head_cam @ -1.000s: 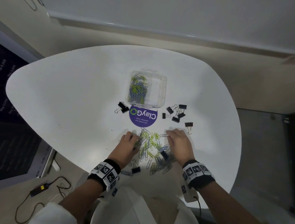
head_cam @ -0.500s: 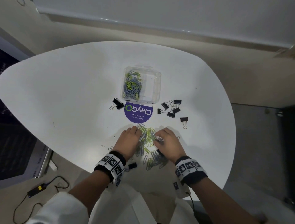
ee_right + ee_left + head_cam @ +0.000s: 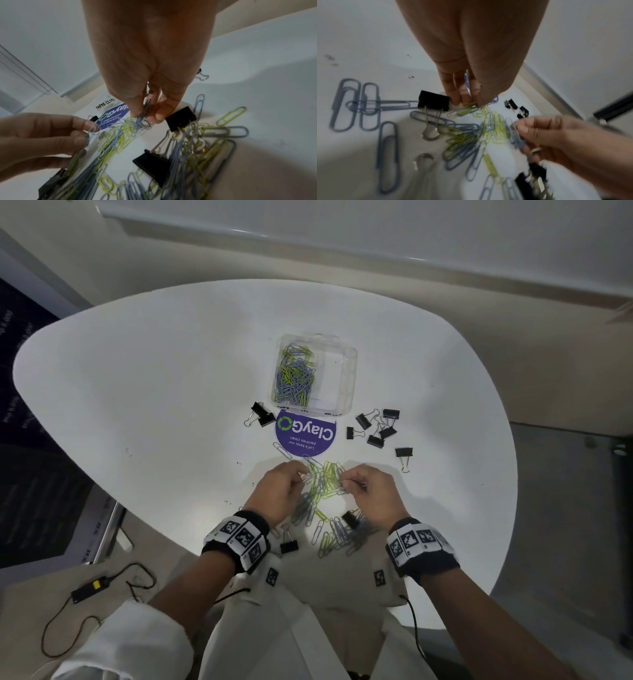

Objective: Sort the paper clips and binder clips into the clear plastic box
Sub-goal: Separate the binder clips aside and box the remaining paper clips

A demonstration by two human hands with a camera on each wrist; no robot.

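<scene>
Your left hand point(image 3: 281, 491) pinches grey and yellow-green wire paper clips point(image 3: 322, 484) | your right hand point(image 3: 371, 494) pinches more, palm down | pile near white table's point(image 3: 137, 392) front edge | clear plastic box point(image 3: 337, 378) mid-table.

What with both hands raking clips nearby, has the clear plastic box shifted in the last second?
No: the clear plastic box still butts against the purple ClayGo sticker's far edge.

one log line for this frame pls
left hand: pinches paper clips | right hand: pinches grey paper clips | loose clip pile: on white table | clear plastic box: partly filled
</scene>
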